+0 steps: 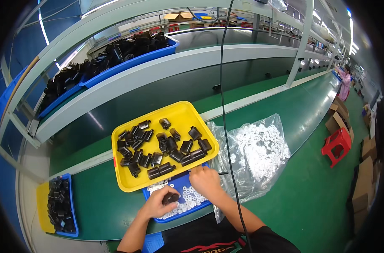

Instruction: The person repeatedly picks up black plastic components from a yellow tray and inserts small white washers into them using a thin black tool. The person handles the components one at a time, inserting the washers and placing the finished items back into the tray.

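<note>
My left hand [160, 202] is closed around a small dark plastic part [171, 198], above the blue tray. In my right hand [205, 181] is a thin black rod-like tool [223, 173], one end jutting out to the right; its exact kind is hard to tell. Small white rings [192, 196] lie scattered in the blue tray [177, 215] beneath both hands. Just beyond, a yellow tray [179, 110] overlaps the blue tray's far edge. Several dark, glossy plastic parts [171, 144] like the held one lie in it.
A clear plastic bag [261, 156] of white rings rests on the green bench at right. A black cable [222, 84] hangs across the view. Full bins of dark parts stand far left [76, 211] and on the upper shelf [128, 63]. A red stool [337, 146] and cartons are at right.
</note>
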`<state>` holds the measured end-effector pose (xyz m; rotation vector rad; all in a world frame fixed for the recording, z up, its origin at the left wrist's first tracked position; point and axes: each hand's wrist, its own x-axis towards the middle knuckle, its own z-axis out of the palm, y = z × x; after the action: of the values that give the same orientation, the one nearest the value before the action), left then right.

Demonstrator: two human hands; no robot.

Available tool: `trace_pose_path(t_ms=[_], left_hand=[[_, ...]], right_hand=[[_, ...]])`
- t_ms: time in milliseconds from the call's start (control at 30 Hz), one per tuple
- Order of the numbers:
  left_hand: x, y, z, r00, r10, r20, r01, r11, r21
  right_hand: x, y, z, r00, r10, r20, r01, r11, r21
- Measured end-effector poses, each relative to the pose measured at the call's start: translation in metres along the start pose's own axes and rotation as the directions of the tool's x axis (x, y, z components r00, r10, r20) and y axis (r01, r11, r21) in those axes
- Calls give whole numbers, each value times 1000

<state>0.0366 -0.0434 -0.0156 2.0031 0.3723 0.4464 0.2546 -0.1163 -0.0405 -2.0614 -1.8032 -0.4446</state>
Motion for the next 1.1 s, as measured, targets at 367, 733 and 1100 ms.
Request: trace_pose_path(t_ms=[367, 733, 1100], left_hand=[[18, 64, -60, 971, 17, -240, 31, 980, 195], [222, -32, -188, 926, 67, -372, 268, 576, 772], [320, -160, -234, 858, -439, -267, 511, 672, 536]], right_hand=[[4, -4, -7, 995, -91, -39, 96, 983, 157], [9, -6, -9, 994, -96, -46, 106, 936, 335], [0, -2, -6, 995, -93, 42, 73, 938, 339]])
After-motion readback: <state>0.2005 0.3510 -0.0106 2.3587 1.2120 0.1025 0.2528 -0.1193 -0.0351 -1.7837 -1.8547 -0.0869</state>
